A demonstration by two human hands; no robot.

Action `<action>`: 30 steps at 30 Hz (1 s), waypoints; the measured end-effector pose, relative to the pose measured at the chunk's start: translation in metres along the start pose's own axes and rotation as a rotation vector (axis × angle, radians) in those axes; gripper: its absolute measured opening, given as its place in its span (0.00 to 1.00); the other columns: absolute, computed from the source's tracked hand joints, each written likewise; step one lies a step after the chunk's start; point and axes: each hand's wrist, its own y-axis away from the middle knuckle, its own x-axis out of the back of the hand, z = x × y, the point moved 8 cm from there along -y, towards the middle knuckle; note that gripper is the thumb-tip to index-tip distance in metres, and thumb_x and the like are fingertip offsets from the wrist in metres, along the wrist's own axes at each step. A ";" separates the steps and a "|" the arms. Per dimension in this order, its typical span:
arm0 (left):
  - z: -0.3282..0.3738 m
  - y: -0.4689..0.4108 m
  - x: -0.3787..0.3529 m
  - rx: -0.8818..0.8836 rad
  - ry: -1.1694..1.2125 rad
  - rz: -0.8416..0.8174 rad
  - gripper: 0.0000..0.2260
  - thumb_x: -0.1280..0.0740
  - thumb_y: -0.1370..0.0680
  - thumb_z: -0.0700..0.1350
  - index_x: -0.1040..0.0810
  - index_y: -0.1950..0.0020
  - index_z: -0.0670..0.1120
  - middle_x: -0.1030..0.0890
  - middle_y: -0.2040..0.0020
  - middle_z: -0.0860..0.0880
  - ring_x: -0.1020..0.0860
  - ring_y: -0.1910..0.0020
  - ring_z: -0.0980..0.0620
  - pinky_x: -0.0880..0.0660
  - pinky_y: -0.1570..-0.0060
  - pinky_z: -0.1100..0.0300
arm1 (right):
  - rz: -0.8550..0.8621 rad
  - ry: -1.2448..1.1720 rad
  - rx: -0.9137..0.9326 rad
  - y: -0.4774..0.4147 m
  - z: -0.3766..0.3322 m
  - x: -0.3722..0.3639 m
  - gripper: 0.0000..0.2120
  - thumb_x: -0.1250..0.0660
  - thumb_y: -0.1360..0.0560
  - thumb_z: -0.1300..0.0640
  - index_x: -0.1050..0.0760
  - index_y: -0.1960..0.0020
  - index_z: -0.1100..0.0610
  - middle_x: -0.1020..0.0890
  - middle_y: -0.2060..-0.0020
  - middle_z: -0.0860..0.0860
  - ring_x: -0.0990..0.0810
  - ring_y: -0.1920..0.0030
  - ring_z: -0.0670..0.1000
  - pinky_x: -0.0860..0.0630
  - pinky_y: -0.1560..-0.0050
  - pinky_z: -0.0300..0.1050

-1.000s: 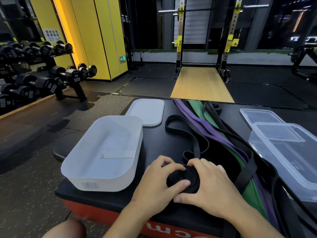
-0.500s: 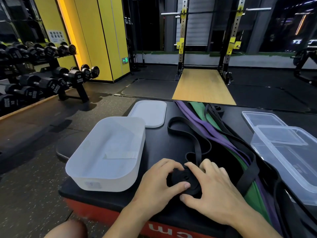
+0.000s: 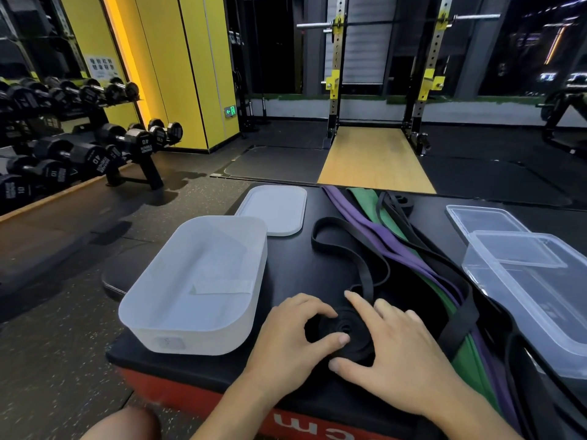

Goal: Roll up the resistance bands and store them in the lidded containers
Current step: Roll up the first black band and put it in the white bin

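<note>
**Head view: two hands on a half-rolled black band**

Shows a gym floor, with a squat rack [image 3: 381, 74] at the back and a dumbbell rack [image 3: 79, 147] along the left. Closest in, a black padded box [image 3: 286, 274] with a red front. On its left part, a frosted white tub [image 3: 190, 336], open at the top, with a white lid [image 3: 274, 209] flat just behind it. At the right edge, a clear tub [image 3: 514, 312], also open, and behind it a flat clear piece [image 3: 482, 219], lid or tray, cannot tell. Between the tubs, long bands laid from far edge to near edge: a green band [image 3: 365, 201], a purple band [image 3: 381, 238] over it, thin black bands [image 3: 395, 203] beside and across both. Near the front edge, a rolled black band [image 3: 344, 328], wound flat into a coil, with its loose tail [image 3: 333, 239] snaking off toward the white lid. Left hand [image 3: 286, 341] curled on the coil's left side, forefinger over the far rim, thumb on top. Right hand [image 3: 400, 354] spread wider, gripping the coil between forefinger at the far rim and thumb at the near rim.
</note>
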 end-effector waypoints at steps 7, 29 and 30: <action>-0.003 0.001 0.000 0.015 -0.010 -0.041 0.12 0.28 0.25 0.62 0.19 0.43 0.62 0.24 0.44 0.66 0.25 0.39 0.64 0.28 0.38 0.62 | -0.009 -0.015 0.043 -0.002 0.000 -0.004 0.43 0.44 0.34 0.28 0.47 0.21 0.37 0.37 0.51 0.39 0.33 0.46 0.45 0.37 0.37 0.42; 0.000 0.001 -0.007 -0.027 -0.025 -0.095 0.19 0.31 0.25 0.64 0.20 0.36 0.63 0.25 0.34 0.71 0.30 0.32 0.69 0.34 0.28 0.58 | -0.008 0.062 0.020 0.002 -0.003 -0.002 0.44 0.46 0.34 0.20 0.46 0.22 0.38 0.39 0.49 0.42 0.38 0.47 0.46 0.37 0.39 0.43; 0.000 0.002 -0.006 -0.023 -0.019 -0.093 0.18 0.31 0.25 0.63 0.20 0.36 0.63 0.25 0.34 0.71 0.30 0.32 0.69 0.33 0.28 0.58 | -0.003 0.050 0.030 0.002 -0.003 -0.001 0.42 0.45 0.34 0.22 0.43 0.24 0.38 0.39 0.49 0.41 0.37 0.47 0.45 0.37 0.39 0.42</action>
